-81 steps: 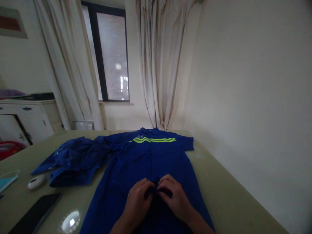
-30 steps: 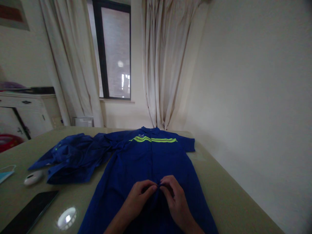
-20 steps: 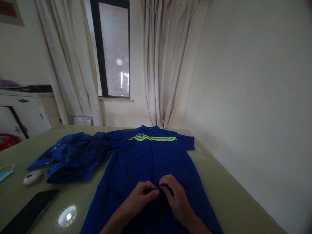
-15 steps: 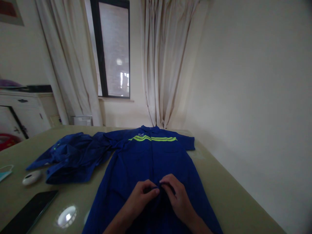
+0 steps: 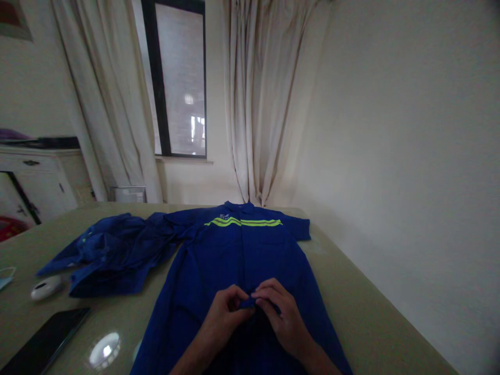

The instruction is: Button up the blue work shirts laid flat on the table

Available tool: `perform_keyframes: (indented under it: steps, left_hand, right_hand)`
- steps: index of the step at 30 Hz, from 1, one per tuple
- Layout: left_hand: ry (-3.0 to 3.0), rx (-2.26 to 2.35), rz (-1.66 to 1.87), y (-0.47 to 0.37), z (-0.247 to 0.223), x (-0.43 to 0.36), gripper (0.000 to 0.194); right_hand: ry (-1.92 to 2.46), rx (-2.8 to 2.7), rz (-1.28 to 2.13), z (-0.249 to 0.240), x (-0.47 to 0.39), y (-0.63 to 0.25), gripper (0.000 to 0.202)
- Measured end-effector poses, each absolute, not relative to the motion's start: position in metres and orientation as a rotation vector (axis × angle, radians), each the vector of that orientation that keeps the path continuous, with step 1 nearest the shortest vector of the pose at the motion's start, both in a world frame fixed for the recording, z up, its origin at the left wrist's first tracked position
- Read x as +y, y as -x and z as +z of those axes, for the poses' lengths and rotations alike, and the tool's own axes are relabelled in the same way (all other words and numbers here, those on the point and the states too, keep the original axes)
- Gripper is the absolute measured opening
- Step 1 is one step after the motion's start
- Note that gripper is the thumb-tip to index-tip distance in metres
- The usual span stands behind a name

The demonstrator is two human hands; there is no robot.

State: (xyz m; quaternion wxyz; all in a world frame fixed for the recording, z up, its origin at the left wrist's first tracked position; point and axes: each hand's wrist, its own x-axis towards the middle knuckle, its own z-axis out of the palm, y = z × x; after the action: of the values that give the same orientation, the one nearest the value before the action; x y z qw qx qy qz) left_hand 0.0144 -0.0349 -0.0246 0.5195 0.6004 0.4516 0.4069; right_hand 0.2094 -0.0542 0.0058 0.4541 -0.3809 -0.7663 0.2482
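A blue short-sleeved work shirt (image 5: 219, 260) with yellow-green chest stripes lies spread on the table, collar at the far end. At its front opening, low on the shirt, my left hand (image 5: 228, 312) pinches the cloth edge between thumb and fingers. My right hand (image 5: 279, 310) grips the same edge from the right, its fingertips close against the left ones. A small fold of blue cloth shows between the fingertips. Whether a button sits in the pinch is too dark and small to tell.
A crumpled blue garment (image 5: 113, 255) lies left of the shirt. Nearer are a white oval device (image 5: 47, 288), a black phone (image 5: 45, 341) and part of a face mask (image 5: 5, 278). The table (image 5: 351, 312) runs along the wall on the right.
My fingers have shifted slightly at the shirt's front edge, and a fold of cloth now shows more between them. The whole view has moved a little; the shirt stays spread out.
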Motion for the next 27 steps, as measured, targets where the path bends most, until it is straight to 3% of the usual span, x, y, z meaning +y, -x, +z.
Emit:
perform_keyframes:
  steps: [15, 27]
  left_hand:
    - [-1.355, 0.802, 0.904, -0.004, -0.019, -0.03, 0.045]
    - [-1.458, 0.979, 0.947, -0.013, -0.022, -0.035, 0.058]
  right_hand:
    - [0.878, -1.81, 0.617, 0.004, -0.056, -0.207, 0.018]
    - [0.886, -1.908, 0.639, 0.004, -0.054, -0.209, 0.011]
